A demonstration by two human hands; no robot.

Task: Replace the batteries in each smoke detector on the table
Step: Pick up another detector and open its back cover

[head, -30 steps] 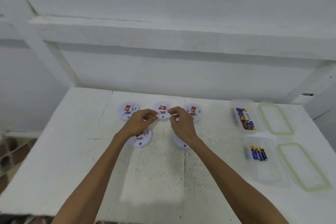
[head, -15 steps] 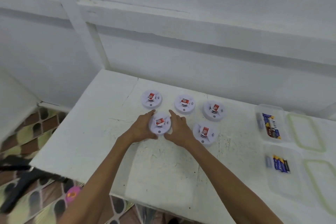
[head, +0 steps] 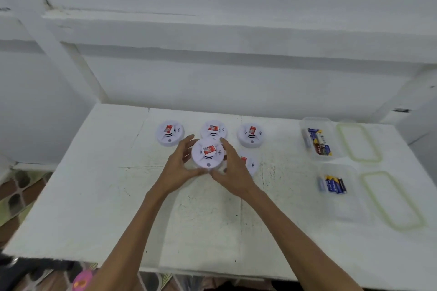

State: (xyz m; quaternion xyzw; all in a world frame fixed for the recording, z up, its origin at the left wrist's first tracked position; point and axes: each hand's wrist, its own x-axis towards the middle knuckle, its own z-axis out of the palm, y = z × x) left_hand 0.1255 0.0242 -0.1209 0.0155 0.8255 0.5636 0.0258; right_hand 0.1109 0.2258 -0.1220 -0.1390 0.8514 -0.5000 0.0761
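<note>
Both hands are holding one white smoke detector [head: 207, 154] between them, near the middle of the white surface [head: 94, 196]. The left hand [head: 178, 168] is cupping its left edge with fingers spread and curled around the rim; the right hand [head: 233, 170] is closing on its right edge in the same way. Each grip is partly open, shaped to the round housing, and the thumbs are nearly meeting below the unit. The held detector is facing up, showing a red label and a small round button. Whether it is lifted clear or resting on the surface cannot be told.

Three more detectors are sitting in a row behind it: the far-left detector [head: 169, 133], the far-middle detector [head: 214, 129], partly overlapped by the held unit, and the far-right detector [head: 251, 134]. A fifth detector [head: 250, 165] is lying just beside the right hand, largely hidden by it.

To the right, a far clear container [head: 319, 139] is holding mixed batteries, and a near clear container [head: 338, 186] is holding blue ones. Two green-rimmed lids [head: 359, 143] are lying beside them.
</note>
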